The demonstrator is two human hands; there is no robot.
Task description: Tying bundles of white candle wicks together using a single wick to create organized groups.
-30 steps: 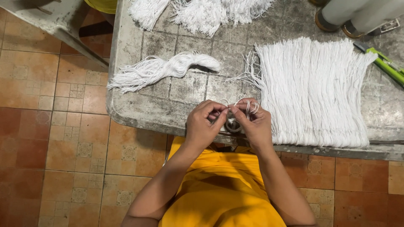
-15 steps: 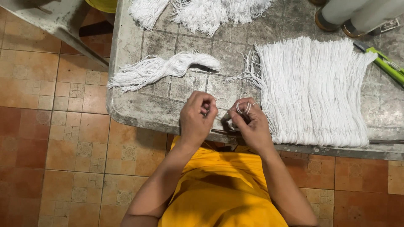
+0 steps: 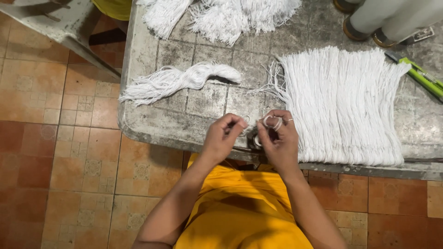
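Pinching white string point(image 3: 270, 121) between both hands point(image 3: 222, 137) point(image 3: 277, 138), the loop could slip loose if either pinch slackens.

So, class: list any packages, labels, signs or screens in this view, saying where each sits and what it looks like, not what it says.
None: the grey table holds only white yarn bundles, a green utility knife and pale cones.

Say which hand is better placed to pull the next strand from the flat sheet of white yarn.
Right, probably. The right hand sits beside the near-left corner of the flat yarn sheet; the left hand is farther away and pinches the white strand.
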